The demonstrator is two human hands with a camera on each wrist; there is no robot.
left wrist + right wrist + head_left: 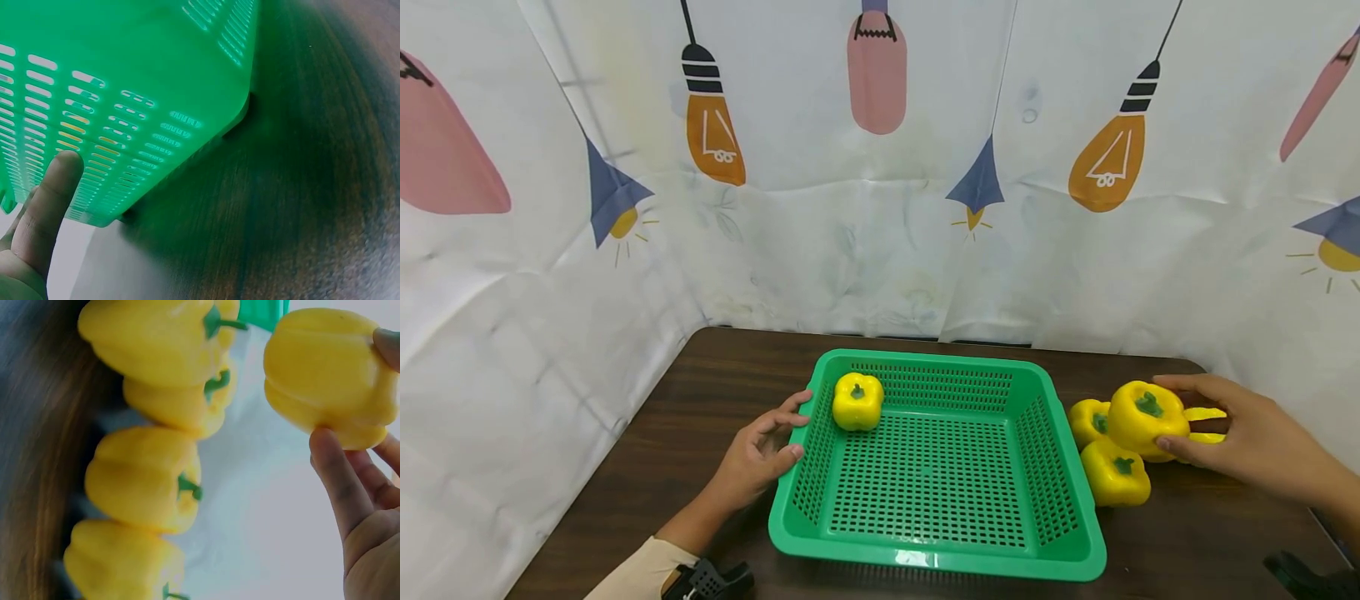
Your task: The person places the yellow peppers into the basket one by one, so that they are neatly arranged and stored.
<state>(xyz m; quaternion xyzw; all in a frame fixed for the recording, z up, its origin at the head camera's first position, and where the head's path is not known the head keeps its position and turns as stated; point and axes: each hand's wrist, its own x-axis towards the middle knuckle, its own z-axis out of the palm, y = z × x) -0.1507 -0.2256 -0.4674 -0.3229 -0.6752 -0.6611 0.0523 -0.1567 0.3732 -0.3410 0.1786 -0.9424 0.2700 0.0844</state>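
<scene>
The right hand (1251,425) is pinching a yellow pepper (1138,429) (glossy skin could cause slipping); the left hand (752,458), fingers apart, is touching the basket (1000,566).

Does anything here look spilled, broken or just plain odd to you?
Nothing really stands out. The green basket looks intact, with one yellow pepper upright in its back left corner. The pepper in the right hand shows no damage either. The white backdrop is creased, but that seems harmless.
</scene>
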